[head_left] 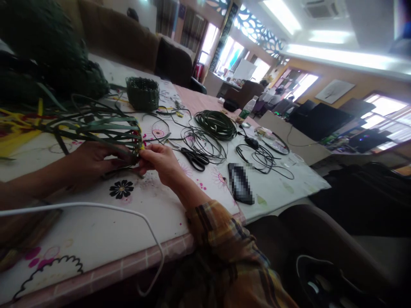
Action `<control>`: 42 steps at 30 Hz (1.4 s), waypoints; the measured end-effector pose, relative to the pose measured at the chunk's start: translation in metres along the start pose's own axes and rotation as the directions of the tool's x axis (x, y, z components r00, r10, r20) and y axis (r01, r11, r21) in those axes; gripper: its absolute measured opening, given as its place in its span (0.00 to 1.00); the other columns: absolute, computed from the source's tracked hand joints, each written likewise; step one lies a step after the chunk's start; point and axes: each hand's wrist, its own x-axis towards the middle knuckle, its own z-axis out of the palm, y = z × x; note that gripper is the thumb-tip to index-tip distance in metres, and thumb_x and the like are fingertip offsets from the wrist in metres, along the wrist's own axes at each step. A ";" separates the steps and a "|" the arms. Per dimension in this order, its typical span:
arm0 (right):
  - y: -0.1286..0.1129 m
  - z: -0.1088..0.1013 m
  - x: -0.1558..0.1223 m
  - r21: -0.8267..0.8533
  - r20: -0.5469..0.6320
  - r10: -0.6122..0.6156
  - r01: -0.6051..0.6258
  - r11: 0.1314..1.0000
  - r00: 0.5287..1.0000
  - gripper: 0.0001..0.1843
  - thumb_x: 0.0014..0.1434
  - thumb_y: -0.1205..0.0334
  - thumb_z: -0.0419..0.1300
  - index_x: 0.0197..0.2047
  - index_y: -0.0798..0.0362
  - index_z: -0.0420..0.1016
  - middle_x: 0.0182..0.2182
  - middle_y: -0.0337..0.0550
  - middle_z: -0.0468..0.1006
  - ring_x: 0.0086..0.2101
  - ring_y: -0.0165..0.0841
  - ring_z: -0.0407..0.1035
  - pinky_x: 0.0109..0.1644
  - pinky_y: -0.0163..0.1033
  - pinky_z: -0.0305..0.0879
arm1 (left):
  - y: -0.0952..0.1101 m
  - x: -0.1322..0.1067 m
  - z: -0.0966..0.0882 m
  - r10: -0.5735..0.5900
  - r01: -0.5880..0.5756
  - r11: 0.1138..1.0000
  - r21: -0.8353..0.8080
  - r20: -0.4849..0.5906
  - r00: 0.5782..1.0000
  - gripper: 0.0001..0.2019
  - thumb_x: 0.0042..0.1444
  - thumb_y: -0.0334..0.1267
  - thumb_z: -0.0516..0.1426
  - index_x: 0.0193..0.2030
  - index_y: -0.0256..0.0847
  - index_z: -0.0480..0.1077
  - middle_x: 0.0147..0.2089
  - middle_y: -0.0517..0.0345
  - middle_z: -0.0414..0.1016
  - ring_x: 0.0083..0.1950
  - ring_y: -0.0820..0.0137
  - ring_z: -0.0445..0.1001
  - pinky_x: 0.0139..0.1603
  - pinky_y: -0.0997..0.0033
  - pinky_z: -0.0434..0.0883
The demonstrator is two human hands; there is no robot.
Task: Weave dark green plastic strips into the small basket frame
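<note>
- Strips of yellow material [14,134] lie at the far left of the counter [105,231], at nine o'clock from the left hand.
- White cable [96,205] runs across the near counter, at six o'clock from the left hand, and drops over the edge.
- Left hand [93,161] rests on its side on the floral cloth, fingers curled shut around the lower strands of the half-woven green piece [96,124].
- Loose flat strips of the half-woven green piece fan out toward ten o'clock from the hands, just above the counter. Its tight end sits between the two hands.
- Right hand [159,160], in a plaid sleeve, pinches that tight end between thumb and fingertips, close against the left fingertips.
- Small green basket [143,93] stands upright at twelve o'clock from the right hand, well apart.
- Black scissors [194,159] lie near the right hand at three o'clock.
- Thin wire loops [205,143] lie just beyond the scissors at one o'clock, with a green coil [216,124] behind them.
- Dark flat device [240,183], blurred, lies at four o'clock from the scissors.
- Black cables [265,159] tangle at two o'clock from the device.
</note>
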 end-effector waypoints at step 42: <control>0.001 0.003 -0.005 -0.029 0.085 -0.041 0.043 0.999 0.996 0.11 0.58 0.60 0.65 0.30 0.54 0.69 0.19 0.33 0.76 0.19 0.26 0.71 0.26 0.32 0.71 | -0.014 -0.003 0.010 -0.006 0.007 0.997 0.073 -0.009 1.000 0.16 0.53 0.53 0.59 0.39 0.46 0.81 0.43 0.56 0.83 0.46 0.59 0.80 0.55 0.59 0.76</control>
